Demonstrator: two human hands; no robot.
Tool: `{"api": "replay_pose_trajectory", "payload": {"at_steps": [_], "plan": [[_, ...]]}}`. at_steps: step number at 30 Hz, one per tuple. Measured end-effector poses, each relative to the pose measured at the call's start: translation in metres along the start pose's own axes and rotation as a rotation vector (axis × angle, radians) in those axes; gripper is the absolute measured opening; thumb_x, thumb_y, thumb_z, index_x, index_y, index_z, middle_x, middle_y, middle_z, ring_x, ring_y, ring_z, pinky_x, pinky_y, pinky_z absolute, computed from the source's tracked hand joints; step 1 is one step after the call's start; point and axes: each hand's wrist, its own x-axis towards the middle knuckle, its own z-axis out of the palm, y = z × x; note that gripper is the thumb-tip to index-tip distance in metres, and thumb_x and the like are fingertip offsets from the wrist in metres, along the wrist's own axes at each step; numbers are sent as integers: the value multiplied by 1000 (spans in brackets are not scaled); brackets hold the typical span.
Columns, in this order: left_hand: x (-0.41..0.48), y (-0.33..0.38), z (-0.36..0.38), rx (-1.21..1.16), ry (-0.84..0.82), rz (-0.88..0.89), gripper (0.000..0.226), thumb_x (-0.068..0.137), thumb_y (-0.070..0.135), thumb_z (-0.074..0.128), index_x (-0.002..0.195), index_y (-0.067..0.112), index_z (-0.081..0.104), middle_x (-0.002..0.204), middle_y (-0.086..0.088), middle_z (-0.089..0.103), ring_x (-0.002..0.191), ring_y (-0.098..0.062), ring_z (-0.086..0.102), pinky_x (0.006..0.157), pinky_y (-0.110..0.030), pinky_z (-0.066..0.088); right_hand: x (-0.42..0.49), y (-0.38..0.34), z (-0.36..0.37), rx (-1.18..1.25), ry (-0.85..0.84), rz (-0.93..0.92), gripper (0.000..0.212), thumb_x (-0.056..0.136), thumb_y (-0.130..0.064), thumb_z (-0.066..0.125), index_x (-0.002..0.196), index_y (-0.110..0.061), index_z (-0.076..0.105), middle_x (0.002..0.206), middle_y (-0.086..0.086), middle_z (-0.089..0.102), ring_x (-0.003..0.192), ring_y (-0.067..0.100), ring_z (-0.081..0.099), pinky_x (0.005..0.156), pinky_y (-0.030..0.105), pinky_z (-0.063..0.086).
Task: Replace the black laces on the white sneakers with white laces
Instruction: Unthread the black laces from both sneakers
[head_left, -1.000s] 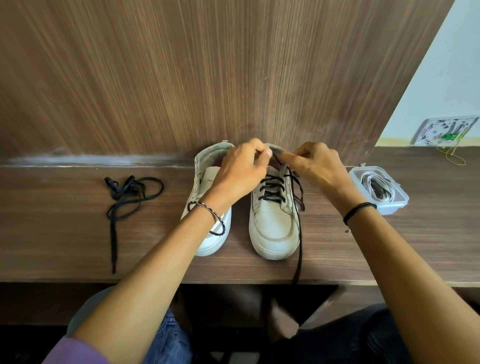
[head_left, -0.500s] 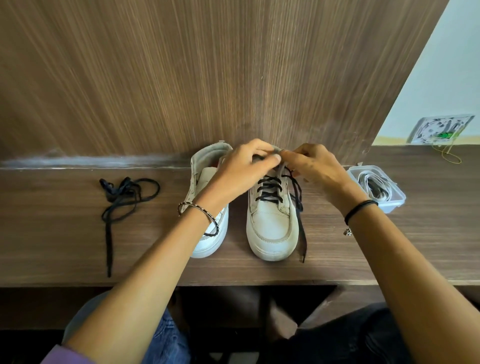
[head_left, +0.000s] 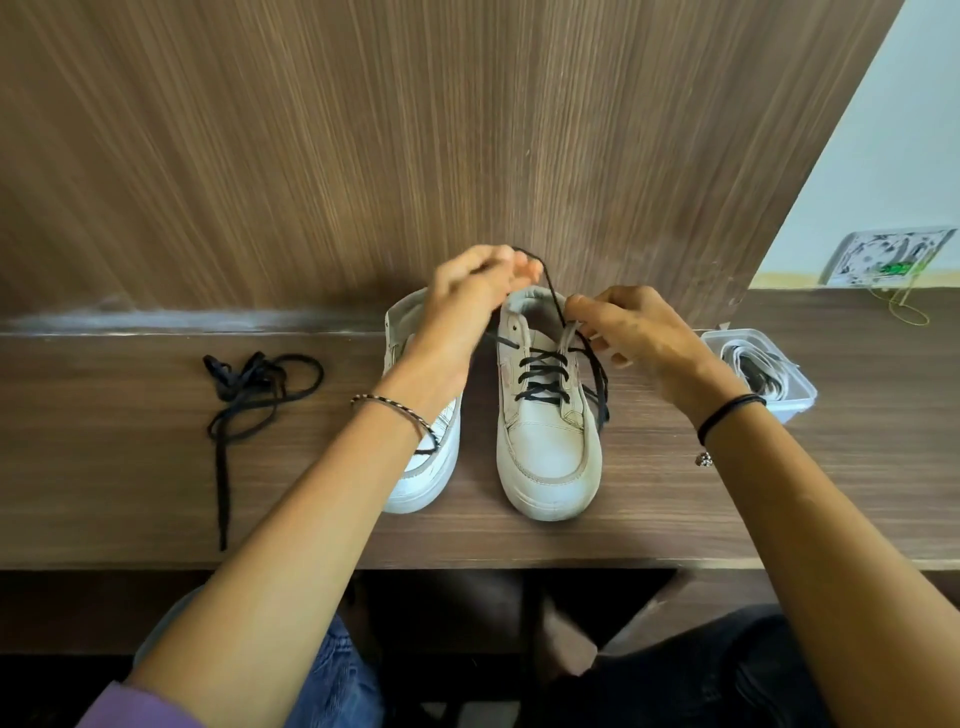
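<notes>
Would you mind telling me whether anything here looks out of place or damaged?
The wall plate at far right looks open, with a thin yellow wire dangling loose. The loose black lace lies tangled on the table at left, its end near the front edge.

Just behind the left hand (head_left: 467, 291) and its pinch on the black lace (head_left: 553, 296): upright wooden panel (head_left: 363, 156), closing that side. Directly below: collar of the laced sneaker (head_left: 545, 457), pinched at its eyelet edge by the right hand (head_left: 639, 338). Left of the grip: second sneaker (head_left: 421, 483) under the wrist, then bare table (head_left: 130, 493) up to a loose black lace (head_left: 249, 395). Right, beyond the right hand: clear box (head_left: 789, 415) of white laces (head_left: 753, 364). Toward the person: open tabletop before both toes, between the forearms.
</notes>
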Motion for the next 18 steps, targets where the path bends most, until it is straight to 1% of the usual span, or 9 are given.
{"api": "replay_pose_trajectory", "payload": {"at_steps": [3, 4, 5, 6, 7, 9, 10, 13, 18], "plan": [[-1, 18, -4, -568, 39, -150, 24, 104, 5, 49, 81, 4, 57, 85, -9, 66, 93, -29, 72, 87, -30, 60, -3, -3, 1, 5, -12, -2, 83, 55, -79, 60, 103, -12, 72, 101, 7, 75, 93, 24, 69, 77, 38, 53], [-2, 20, -5, -645, 33, -187, 25, 104, 6, 49, 80, 4, 55, 82, -10, 63, 82, -26, 71, 84, -31, 61, -3, -4, 0, 6, -17, -5, 84, 54, -79, 60, 103, -12, 72, 101, 6, 75, 93, 23, 69, 77, 38, 53], [-2, 19, -5, -601, 23, -202, 25, 104, 8, 50, 79, 5, 54, 78, -8, 60, 67, -20, 66, 76, -32, 62, -4, -4, 0, 8, -22, -9, 83, 56, -79, 61, 103, -12, 72, 101, 6, 74, 92, 22, 68, 77, 38, 53], [-2, 16, -6, -422, 8, -183, 25, 103, 11, 52, 78, 8, 53, 75, -4, 58, 54, -13, 55, 64, -31, 58, -3, -3, 0, 12, -25, -12, 80, 60, -78, 62, 103, -11, 71, 101, 7, 74, 90, 22, 67, 77, 37, 53], [-3, 10, -7, -124, -27, -123, 23, 101, 16, 56, 79, 12, 54, 73, 0, 57, 49, -10, 46, 56, -29, 51, -2, -2, 0, 13, -25, -15, 73, 69, -74, 65, 103, -10, 71, 101, 9, 75, 88, 21, 66, 76, 37, 52], [-8, 0, -4, 452, -124, 29, 13, 93, 30, 66, 84, 24, 59, 74, 9, 59, 57, -9, 50, 61, -30, 46, 2, 2, 0, 10, -10, -20, 58, 86, -61, 66, 105, -7, 70, 102, 12, 74, 85, 20, 64, 73, 35, 50], [-11, -2, -1, 607, -187, 53, 8, 89, 32, 69, 90, 28, 62, 80, 11, 63, 67, -8, 57, 68, -30, 48, 3, 3, 0, 9, -6, -22, 54, 89, -57, 66, 107, -5, 70, 102, 12, 74, 83, 19, 63, 71, 34, 49], [-21, -5, 7, 889, -306, 113, 20, 89, 22, 70, 109, 21, 64, 99, 10, 68, 92, -7, 64, 80, -23, 49, 4, 2, 0, 9, -5, -24, 50, 92, -51, 66, 107, -3, 70, 104, 16, 74, 83, 19, 63, 70, 33, 49], [-16, -3, -2, 1105, -308, 211, 13, 96, 28, 66, 102, 21, 75, 93, 2, 72, 88, -16, 64, 80, -33, 49, 3, 1, 0, -1, 0, -32, 51, 91, -53, 66, 105, -4, 70, 102, 13, 74, 87, 20, 65, 74, 35, 51]]}}
